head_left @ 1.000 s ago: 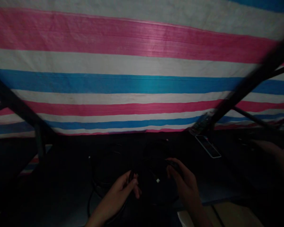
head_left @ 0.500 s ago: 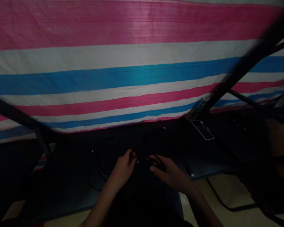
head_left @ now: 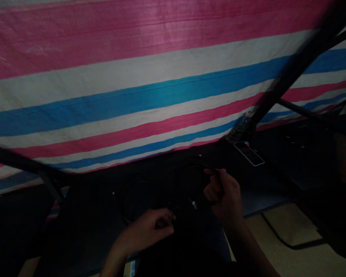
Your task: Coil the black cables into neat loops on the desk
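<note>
A thin black cable [head_left: 187, 163] forms a loop between my hands over the dark bench. My left hand [head_left: 150, 227] is closed on a part of it, thumb and fingers nearly meeting around the strand. Farther right and higher, my right hand [head_left: 225, 192] is curled shut on another stretch of the cable. A pale connector [head_left: 194, 204] hangs between the hands; which strand it ends is hard to tell in the gloom. Beside my left hand lies another coiled black cable [head_left: 123, 207] with a small light tip.
The dark bench [head_left: 75, 231] runs across the view before a striped plastic sheet [head_left: 161, 96]. A phone [head_left: 249, 153] and a clear plastic bottle [head_left: 239, 127] lie at right. Dark metal bars [head_left: 294, 69] slant on both sides. At the far right edge, part of another person shows dimly.
My right hand has risen and moved right, drawing cable out. My left hand has come lower and turned. The view has tilted slightly.
</note>
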The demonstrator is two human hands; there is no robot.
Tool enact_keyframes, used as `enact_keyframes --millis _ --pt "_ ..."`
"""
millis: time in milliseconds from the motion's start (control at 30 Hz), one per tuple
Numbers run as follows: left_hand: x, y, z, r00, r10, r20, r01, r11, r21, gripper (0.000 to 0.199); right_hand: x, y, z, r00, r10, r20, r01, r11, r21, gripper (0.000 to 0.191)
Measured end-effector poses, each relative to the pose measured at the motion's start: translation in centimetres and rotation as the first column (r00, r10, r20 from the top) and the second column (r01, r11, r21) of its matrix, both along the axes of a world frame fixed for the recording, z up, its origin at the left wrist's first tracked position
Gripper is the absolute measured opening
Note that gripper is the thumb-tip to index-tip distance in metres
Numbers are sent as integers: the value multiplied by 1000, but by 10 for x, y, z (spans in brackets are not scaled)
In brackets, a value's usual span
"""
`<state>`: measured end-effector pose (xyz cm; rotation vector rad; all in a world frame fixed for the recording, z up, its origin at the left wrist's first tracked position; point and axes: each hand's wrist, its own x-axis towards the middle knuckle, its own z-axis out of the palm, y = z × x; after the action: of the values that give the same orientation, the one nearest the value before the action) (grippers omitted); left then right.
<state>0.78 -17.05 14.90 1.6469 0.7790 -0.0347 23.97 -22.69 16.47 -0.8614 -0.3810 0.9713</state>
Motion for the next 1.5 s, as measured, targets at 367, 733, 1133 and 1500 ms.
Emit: enact_keyframes --millis 367,733,1133,1500 --pt "47 -6 -2 630 703 329 -572 707 -416 37 -42 17 2 973 -158 -166 161 987 8 43" --pt "91 0 33 151 884 442 -595 439 -674 42 -68 39 2 931 -328 -162 316 944 -94 36" --pt "-11 -13 53 934 358 5 -354 922 153 21 -8 20 47 855 -513 -72 518 847 120 34" --pt "41 -15 35 783 587 208 -591 805 -46 28 -40 23 45 930 -247 -273 285 953 105 30"
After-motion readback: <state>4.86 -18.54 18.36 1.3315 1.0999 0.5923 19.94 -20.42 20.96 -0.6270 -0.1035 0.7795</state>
